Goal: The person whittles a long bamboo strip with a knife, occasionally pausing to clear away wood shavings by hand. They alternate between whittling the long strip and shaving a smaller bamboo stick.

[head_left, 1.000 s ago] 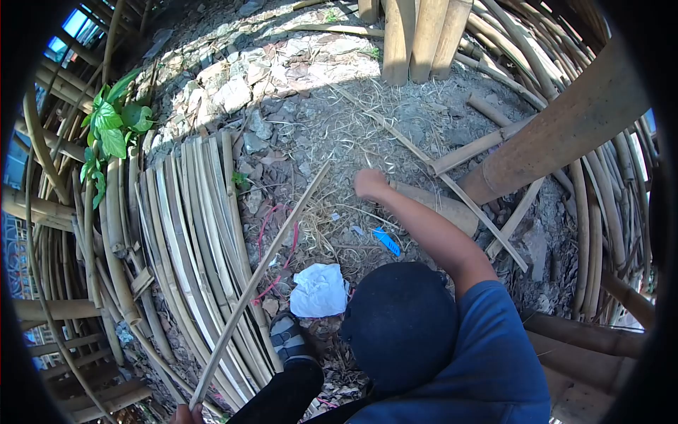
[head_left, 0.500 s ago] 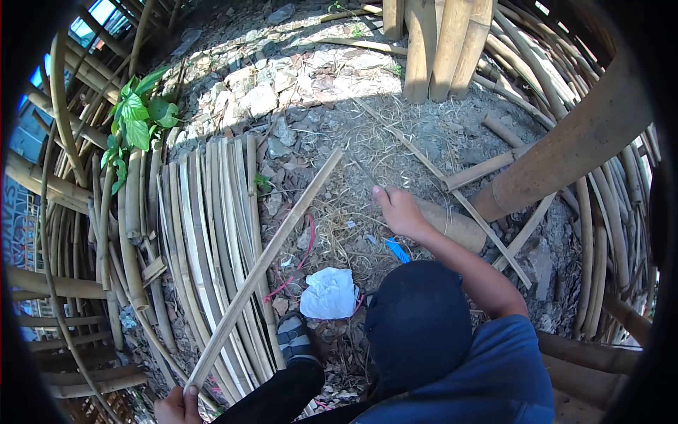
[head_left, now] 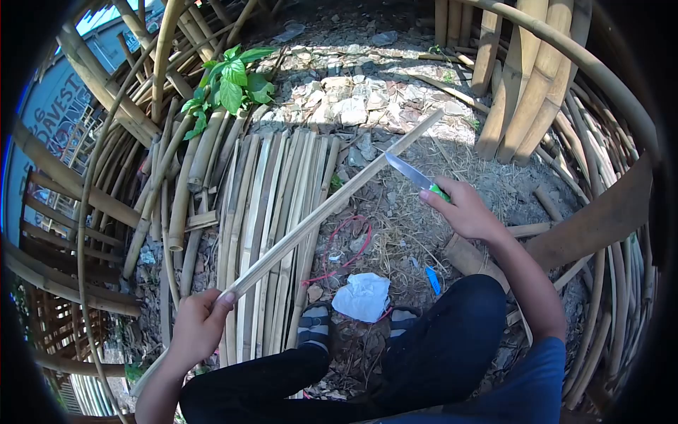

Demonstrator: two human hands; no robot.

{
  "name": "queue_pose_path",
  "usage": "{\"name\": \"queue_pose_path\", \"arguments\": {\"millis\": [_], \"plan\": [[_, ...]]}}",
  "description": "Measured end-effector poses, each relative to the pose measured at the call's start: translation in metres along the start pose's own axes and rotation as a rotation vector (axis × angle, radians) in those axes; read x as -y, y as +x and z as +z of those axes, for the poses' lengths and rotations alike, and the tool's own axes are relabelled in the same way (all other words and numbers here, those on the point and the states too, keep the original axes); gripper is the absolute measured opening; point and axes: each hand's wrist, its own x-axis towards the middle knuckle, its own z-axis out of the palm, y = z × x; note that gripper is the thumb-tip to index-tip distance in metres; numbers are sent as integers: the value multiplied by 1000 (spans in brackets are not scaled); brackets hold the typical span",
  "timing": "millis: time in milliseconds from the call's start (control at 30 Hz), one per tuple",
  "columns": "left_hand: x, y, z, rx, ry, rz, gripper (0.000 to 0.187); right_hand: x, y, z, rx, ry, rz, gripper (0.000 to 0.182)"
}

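Note:
My left hand (head_left: pixel 198 326) grips the near end of a long flat bamboo strip (head_left: pixel 332 205), which slants up and to the right across the ground. My right hand (head_left: pixel 465 210) holds a knife (head_left: pixel 413 174) with a green handle. Its bright blade points up and left and lies close to the strip's far part. My legs in dark trousers and my sandalled feet (head_left: pixel 314 328) are at the bottom.
A row of split bamboo strips (head_left: pixel 261 212) lies flat on the left. Thick bamboo poles (head_left: pixel 526 92) stand at the right and back. A white crumpled rag (head_left: pixel 363 297), a red cord (head_left: pixel 349 247), a blue scrap (head_left: pixel 433 280) and a green plant (head_left: pixel 229 81) are nearby.
My right hand has come up from the ground holding the knife. My left hand has lifted the strip higher, and my head has dropped out of view.

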Motion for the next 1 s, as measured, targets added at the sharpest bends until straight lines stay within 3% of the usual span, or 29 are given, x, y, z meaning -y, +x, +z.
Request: {"name": "queue_pose_path", "arguments": {"millis": [67, 167, 233, 333, 400, 500, 667, 867, 1000], "plan": [[-14, 9, 0, -4, -30, 109, 39, 36, 3, -4, 248, 59, -43, 47], [-19, 29, 7, -27, -130, 246, 39, 88, -3, 15, 258, 216, -50, 51], [-25, 37, 12, -14, -162, 280, 38, 109, -7, 44, 223, 233, 95, 56], [-34, 36, 21, -19, -168, 356, 36, 143, -29, 78, 192, 304, 53, 59], [-40, 32, 23, -57, -133, 387, 34, 168, -44, 80, 308, 310, 38, 57], [-56, 17, 19, -161, -15, 432, 32, 179, -49, 82, 294, 468, 23, 56], [-51, 15, 20, -304, 0, 538, 28, 160, -29, 80, 137, 326, -22, 57], [-41, 22, 23, -353, 3, 573, 29, 143, -12, 63, -19, 245, 88, 57], [-48, 19, 23, -316, 31, 550, 25, 163, -39, 76, 189, 278, -88, 57]]}}
